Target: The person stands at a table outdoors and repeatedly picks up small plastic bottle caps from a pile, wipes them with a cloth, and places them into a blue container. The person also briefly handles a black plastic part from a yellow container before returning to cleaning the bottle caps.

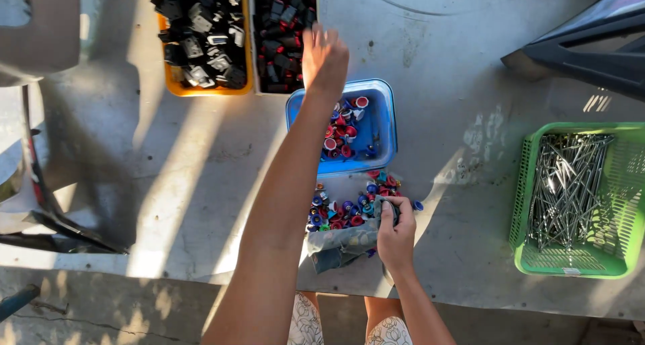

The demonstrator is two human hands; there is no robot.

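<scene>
My left hand (324,59) reaches far across the grey table (457,69), its fingers over a pale tray (253,56) filled with black and red parts (279,29); blur hides whether it holds anything. My right hand (396,236) rests near the table's front edge, closed on the raised edge of a grey-blue cloth (339,245). A heap of small red, blue and purple caps (346,209) lies on that cloth. Just beyond it stands a blue plastic container (384,126) with several red and white caps (341,131) inside, partly covered by my left forearm.
An orange tray (201,90) of black parts sits at the back left beside the pale tray. A green basket (537,261) full of long metal nails (568,184) stands at the right. A dark panel (591,49) lies at the back right. My knees show below the table.
</scene>
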